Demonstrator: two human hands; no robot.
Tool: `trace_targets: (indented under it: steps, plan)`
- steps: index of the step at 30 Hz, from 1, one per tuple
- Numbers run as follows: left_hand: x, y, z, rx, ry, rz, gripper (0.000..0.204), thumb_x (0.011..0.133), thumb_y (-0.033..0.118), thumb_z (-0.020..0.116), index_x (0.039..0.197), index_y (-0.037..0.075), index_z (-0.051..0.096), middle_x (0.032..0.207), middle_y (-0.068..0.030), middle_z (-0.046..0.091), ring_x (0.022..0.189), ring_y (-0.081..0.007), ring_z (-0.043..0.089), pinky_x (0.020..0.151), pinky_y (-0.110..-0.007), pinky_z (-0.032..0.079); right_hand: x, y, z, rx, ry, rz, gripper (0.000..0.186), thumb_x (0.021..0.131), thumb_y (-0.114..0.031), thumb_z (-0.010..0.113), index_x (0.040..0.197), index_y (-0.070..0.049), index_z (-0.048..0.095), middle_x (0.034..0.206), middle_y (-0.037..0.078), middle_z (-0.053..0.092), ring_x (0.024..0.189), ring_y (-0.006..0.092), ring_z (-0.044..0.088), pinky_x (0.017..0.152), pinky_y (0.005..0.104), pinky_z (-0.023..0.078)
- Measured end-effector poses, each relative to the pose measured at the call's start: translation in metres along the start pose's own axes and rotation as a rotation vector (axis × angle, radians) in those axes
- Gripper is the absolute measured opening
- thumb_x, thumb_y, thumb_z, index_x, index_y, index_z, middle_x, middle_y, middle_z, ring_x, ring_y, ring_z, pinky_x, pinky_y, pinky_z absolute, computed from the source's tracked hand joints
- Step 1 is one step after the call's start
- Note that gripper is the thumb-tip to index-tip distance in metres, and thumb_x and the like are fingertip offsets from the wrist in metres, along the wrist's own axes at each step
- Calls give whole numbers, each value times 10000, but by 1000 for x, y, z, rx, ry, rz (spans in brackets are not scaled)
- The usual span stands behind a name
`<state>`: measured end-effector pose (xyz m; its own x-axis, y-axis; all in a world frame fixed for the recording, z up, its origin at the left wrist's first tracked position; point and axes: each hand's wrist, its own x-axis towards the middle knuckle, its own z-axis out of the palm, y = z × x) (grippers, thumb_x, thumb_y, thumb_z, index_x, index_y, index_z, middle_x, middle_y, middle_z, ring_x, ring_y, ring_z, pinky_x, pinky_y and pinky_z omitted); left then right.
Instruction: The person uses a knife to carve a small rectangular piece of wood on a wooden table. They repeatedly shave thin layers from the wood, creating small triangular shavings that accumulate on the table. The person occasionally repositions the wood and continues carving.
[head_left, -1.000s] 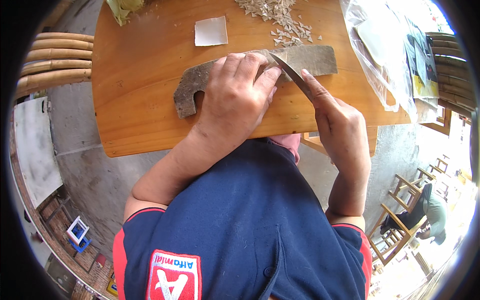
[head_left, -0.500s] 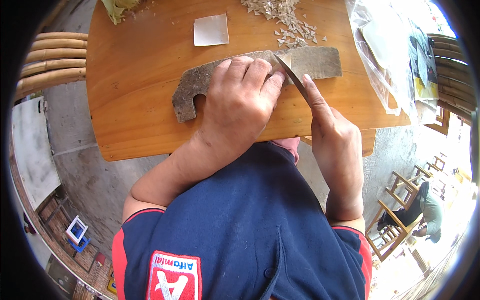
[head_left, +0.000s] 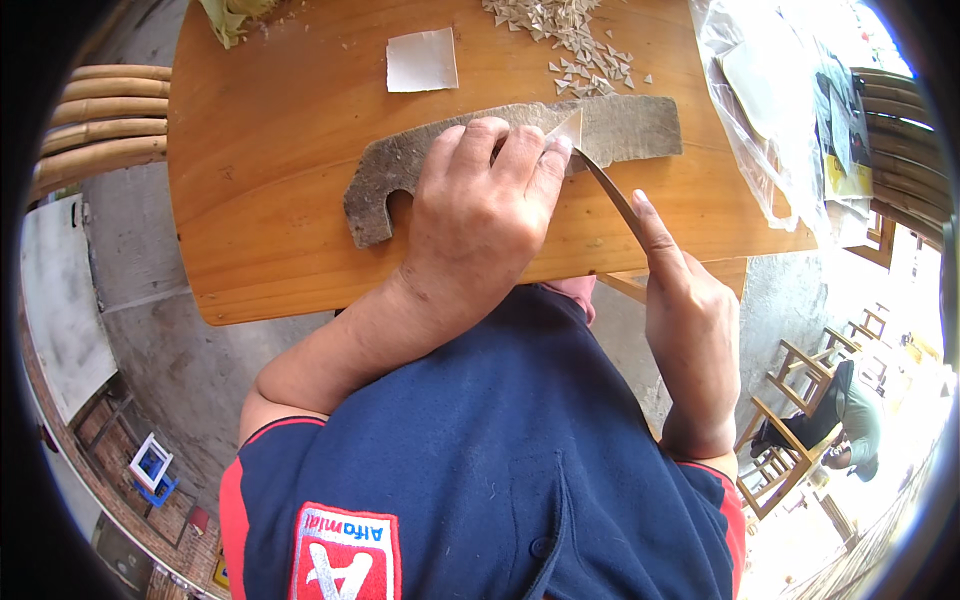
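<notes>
A worn, grey-brown wooden board [head_left: 635, 127] with a hooked left end lies across the table before me. My left hand [head_left: 482, 195] rests on its middle, fingers curled, and pins down a thin pale piece [head_left: 571, 127]. Only a pointed, triangular part of that piece shows past my thumb; the rest is hidden. My right hand [head_left: 692, 310] is closed around a narrow knife [head_left: 612, 192], with the forefinger stretched along the blade. The blade's tip is by my left thumb, at the board's near edge. The knife's handle is covered by my fingers.
The wooden table [head_left: 270, 180] has a pale square sheet [head_left: 422, 61] beyond the board. Many small pale triangles [head_left: 580, 45] lie scattered at the far side. A clear plastic bag [head_left: 752, 120] covers the right edge; something yellow-green and leafy [head_left: 232, 20] sits far left. Another person [head_left: 850, 420] is at right.
My right hand has drawn the knife toward me and slightly right, so its tip has come down from the board's far edge. My left hand stays nearly in place.
</notes>
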<state>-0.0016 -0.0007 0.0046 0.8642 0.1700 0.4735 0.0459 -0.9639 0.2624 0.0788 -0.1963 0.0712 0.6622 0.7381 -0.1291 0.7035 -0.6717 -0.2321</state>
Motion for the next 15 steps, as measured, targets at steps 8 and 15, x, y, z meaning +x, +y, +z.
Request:
trace_targets:
  steps: [8,15]
  plan:
    - [-1,-4,3,-52,20,25,359,787,89,786,1143,56,750,1064,-58,683,1033,-263,626,902,-411,521,3,1,0,148,10,30,587,922,91,593,1461,-141,607,951,261,726,859,379,746,752,428,569]
    - [-2,-4,1,-45,13,22,352,789,89,786,1137,52,746,1072,-56,685,1042,-265,628,905,-414,524,12,-2,-4,119,26,-9,585,921,65,607,1451,-184,623,932,240,723,830,371,739,727,440,568]
